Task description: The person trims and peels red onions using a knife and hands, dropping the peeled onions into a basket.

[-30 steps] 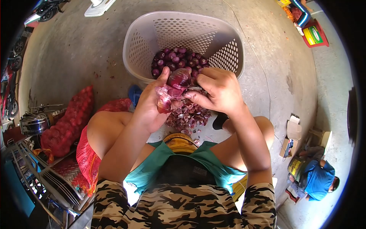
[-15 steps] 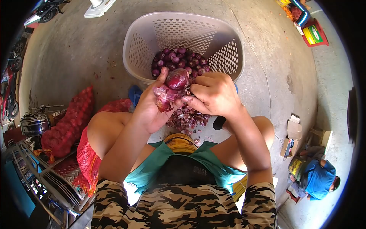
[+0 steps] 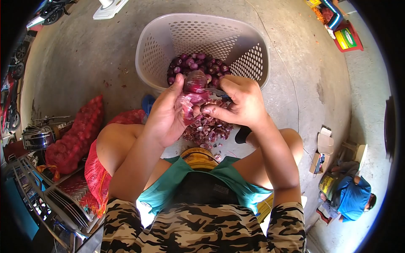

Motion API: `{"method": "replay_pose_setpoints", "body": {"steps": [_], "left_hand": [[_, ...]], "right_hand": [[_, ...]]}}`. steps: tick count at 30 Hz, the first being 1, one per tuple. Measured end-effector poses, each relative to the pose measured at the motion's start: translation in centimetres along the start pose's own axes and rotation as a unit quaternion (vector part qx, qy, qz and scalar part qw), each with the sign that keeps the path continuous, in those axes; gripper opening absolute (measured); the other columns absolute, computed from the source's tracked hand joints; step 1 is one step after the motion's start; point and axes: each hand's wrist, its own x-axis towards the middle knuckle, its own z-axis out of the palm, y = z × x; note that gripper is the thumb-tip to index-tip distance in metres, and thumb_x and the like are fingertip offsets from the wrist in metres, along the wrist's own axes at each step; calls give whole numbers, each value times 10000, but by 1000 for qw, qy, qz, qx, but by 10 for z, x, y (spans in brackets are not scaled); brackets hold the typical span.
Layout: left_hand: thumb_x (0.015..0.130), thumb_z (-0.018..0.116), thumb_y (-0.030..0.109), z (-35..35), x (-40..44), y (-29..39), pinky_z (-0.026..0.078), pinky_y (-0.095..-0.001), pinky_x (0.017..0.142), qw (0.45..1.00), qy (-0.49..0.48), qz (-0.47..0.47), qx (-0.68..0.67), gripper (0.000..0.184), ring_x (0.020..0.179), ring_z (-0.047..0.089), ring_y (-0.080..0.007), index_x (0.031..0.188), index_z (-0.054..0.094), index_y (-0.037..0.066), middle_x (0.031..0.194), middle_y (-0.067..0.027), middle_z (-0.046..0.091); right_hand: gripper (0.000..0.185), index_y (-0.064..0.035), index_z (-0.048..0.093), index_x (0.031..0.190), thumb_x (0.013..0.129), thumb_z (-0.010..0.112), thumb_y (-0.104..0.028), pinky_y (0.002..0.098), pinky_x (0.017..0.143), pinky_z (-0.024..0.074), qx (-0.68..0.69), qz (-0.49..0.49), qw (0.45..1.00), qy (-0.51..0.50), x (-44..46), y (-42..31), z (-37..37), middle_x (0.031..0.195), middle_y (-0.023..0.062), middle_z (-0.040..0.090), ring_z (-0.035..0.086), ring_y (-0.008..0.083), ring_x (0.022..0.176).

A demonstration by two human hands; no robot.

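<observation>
Around the basket rim (image 3: 202,17), floor (image 3: 97,50) spreads wide; left fingers (image 3: 176,85) hold onion (image 3: 195,82)

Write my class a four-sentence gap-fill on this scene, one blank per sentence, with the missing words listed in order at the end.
1. The left hand holds a single red-skinned ____.
2. Many purple bulbs lie inside the large perforated ____.
3. Below the hands, a heap of skins lies on the concrete ____.
4. The other person at the picture's lower right wears a ____ top.

Missing words: onion; basket; floor; blue.
</observation>
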Motion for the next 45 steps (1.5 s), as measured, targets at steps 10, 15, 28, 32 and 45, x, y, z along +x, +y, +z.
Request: {"method": "replay_pose_setpoints", "body": {"steps": [10, 15, 28, 32, 45], "left_hand": [[971, 435, 289, -7, -3, 4, 553, -303, 728, 996, -44, 28, 70, 392, 899, 630, -178, 1257, 452, 21, 1051, -107, 627], [965, 446, 294, -5, -1, 3, 546, -317, 773, 987, -40, 33, 152, 400, 942, 616, -184, 1254, 448, 18, 1082, -98, 604], [967, 451, 295, -11, 1, -1, 509, -322, 776, 991, -23, 57, 117, 335, 919, 602, -146, 1170, 510, 34, 1022, -56, 615], [966, 453, 287, -6, 0, -1, 509, -295, 728, 992, -4, 55, 112, 295, 873, 600, -126, 1126, 528, 50, 980, -35, 617], [885, 597, 141, -3, 1, 8, 487, -308, 849, 982, 68, 133, 114, 299, 940, 588, -138, 1128, 451, 45, 1050, -62, 589]], "right_hand": [[376, -55, 521, 629, 756, 684, -368, 394, 451, 410, 13, 6, 1000, -19, -3, 2, 1, 563, 84, 469, 524, 286, 494], [350, -53, 524, 638, 773, 664, -344, 404, 461, 414, 34, 5, 999, -7, 0, 0, -2, 561, 85, 480, 530, 292, 505], [283, -109, 524, 608, 756, 667, -303, 345, 478, 445, -55, -105, 992, -31, 1, -1, 3, 559, 26, 490, 545, 216, 527], [275, -116, 529, 608, 758, 663, -304, 335, 483, 448, -79, -117, 988, -60, 2, -4, 2, 580, 14, 502, 548, 202, 541], [256, -64, 530, 679, 791, 642, -264, 387, 497, 449, 15, -25, 998, -58, -3, -5, 5, 609, 77, 508, 552, 277, 554]]}}
